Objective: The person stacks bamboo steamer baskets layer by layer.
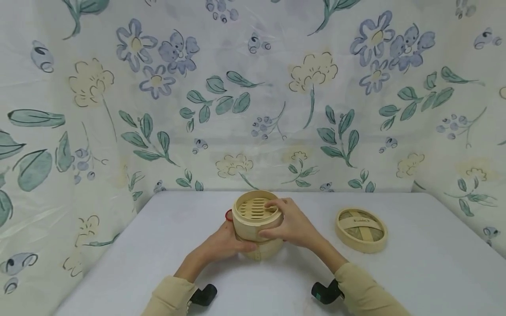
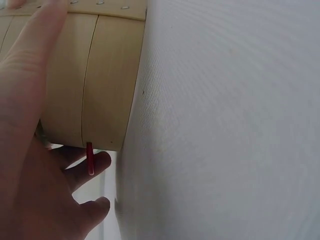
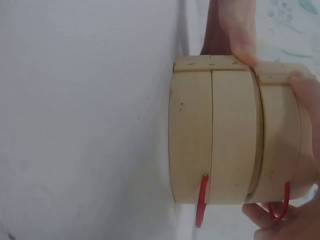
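Two round bamboo steamer baskets stand stacked on the white table. My left hand (image 1: 223,243) grips the lower basket (image 1: 264,253) from the left, thumb across its front near the seam. With my right hand (image 1: 294,226) I pinch the wall of the upper basket (image 1: 246,230), thumb outside and fingertips over the rim above its slatted floor. A narrow gap between upper basket (image 3: 280,130) and lower basket (image 3: 215,135) shows in the right wrist view. Each basket carries a red ring on its side there. The left wrist view has the left thumb (image 2: 35,45) against a basket wall.
To the right on the table (image 1: 130,263) lies the round bamboo lid (image 1: 361,230), its woven top and pale band facing up. Black devices (image 1: 204,295) sit at both wrists. A floral-patterned backdrop (image 1: 276,131) rises behind the table's far edge.
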`<state>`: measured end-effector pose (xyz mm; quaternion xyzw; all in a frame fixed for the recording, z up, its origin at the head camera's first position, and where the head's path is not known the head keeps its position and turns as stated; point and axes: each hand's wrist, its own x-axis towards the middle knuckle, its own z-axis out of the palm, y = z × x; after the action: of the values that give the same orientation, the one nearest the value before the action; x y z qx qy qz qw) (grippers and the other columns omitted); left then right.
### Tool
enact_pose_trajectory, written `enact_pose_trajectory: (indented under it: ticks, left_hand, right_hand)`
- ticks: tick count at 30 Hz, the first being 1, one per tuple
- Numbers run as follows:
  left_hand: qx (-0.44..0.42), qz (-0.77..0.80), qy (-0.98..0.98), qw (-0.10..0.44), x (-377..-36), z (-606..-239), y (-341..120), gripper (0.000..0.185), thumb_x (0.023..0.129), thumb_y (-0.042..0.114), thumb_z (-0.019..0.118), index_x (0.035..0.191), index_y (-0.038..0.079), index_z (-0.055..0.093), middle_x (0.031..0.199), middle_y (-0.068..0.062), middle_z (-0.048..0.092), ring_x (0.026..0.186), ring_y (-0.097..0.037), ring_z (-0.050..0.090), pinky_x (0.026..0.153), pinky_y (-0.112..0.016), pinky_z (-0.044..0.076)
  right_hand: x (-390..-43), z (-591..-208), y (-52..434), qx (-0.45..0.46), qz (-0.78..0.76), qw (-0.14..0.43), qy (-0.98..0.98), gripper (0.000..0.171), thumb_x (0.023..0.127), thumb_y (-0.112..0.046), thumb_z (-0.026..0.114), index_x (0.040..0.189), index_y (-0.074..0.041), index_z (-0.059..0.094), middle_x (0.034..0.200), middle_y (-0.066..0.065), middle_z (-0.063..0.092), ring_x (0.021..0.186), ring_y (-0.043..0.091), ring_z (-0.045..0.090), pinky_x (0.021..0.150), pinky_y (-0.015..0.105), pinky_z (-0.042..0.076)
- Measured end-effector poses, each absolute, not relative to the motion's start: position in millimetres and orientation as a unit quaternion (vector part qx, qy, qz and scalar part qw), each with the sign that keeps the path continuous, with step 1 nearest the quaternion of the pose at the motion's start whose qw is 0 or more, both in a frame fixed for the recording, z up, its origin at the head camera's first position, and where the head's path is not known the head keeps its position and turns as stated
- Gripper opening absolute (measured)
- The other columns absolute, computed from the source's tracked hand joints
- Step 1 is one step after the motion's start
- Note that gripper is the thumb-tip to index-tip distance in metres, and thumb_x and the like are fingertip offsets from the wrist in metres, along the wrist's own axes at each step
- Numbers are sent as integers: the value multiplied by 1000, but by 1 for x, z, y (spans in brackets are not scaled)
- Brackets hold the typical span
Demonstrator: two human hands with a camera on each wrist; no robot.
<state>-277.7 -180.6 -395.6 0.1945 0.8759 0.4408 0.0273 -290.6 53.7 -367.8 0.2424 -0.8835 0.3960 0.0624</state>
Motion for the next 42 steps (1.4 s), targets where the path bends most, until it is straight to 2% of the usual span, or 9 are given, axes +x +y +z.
enact_pose_trajectory:
  ticks: [3, 6, 11, 15, 22, 26, 38, 42]
  left_hand:
    - [193, 436, 879, 29, -277, -397, -179, 104, 71, 39, 88, 152, 20, 26, 146, -3, 48, 134, -19, 43, 115, -47, 30]
    - [187, 427, 884, 25, -275, -397, -179, 103, 70, 41, 89, 151, 22, 27, 143, -1, 50, 131, -17, 46, 112, -46, 34]
    - [154, 385, 910, 9, -275, -396, -178, 93, 67, 49, 88, 143, 22, 41, 128, -1, 61, 110, -14, 57, 93, -45, 49]
    - [140, 378, 915, 10, -277, -397, -178, 87, 67, 50, 87, 138, 21, 46, 120, -1, 64, 99, -13, 58, 86, -41, 50]
    - [192, 411, 891, 3, -281, -397, -178, 95, 71, 43, 88, 147, 23, 35, 135, 1, 56, 121, -15, 52, 105, -44, 41]
    - [231, 438, 869, -5, -284, -400, -179, 97, 72, 35, 89, 149, 23, 31, 141, 2, 51, 129, -18, 48, 110, -47, 36]
    - [188, 395, 899, -5, -281, -397, -179, 95, 70, 47, 88, 146, 22, 37, 132, 0, 60, 119, -16, 55, 103, -45, 43]
    - [183, 386, 904, -4, -280, -397, -180, 95, 70, 49, 86, 147, 22, 37, 135, -1, 58, 123, -18, 53, 105, -47, 42]
  right_hand:
    - [-288, -371, 53, 234, 399, 66, -884, 70, 68, -47, 89, 127, -24, 59, 132, 12, 48, 117, 28, 54, 98, 50, 47]
    - [-285, -373, 52, 230, 403, 71, -883, 70, 68, -46, 89, 127, -23, 59, 131, 12, 48, 115, 29, 55, 98, 52, 48]
    - [-284, -375, 51, 229, 411, 82, -879, 71, 69, -46, 89, 128, -22, 58, 128, 13, 48, 113, 27, 54, 98, 50, 47]
    - [-283, -376, 51, 234, 417, 82, -874, 73, 69, -45, 89, 130, -22, 56, 131, 15, 45, 115, 29, 52, 100, 49, 47]
    - [-284, -380, 53, 244, 404, 90, -877, 79, 70, -47, 88, 136, -23, 52, 138, 17, 43, 121, 31, 51, 101, 51, 46]
    - [-284, -381, 53, 242, 405, 81, -878, 85, 71, -50, 87, 142, -25, 47, 141, 17, 41, 124, 33, 50, 101, 54, 45]
    - [-281, -382, 53, 234, 409, 42, -881, 94, 76, -47, 83, 152, -34, 29, 151, 22, 29, 138, 38, 33, 104, 65, 37]
    - [-280, -383, 56, 247, 401, 42, -881, 97, 77, -44, 83, 153, -36, 23, 153, 24, 26, 142, 42, 28, 103, 68, 36]
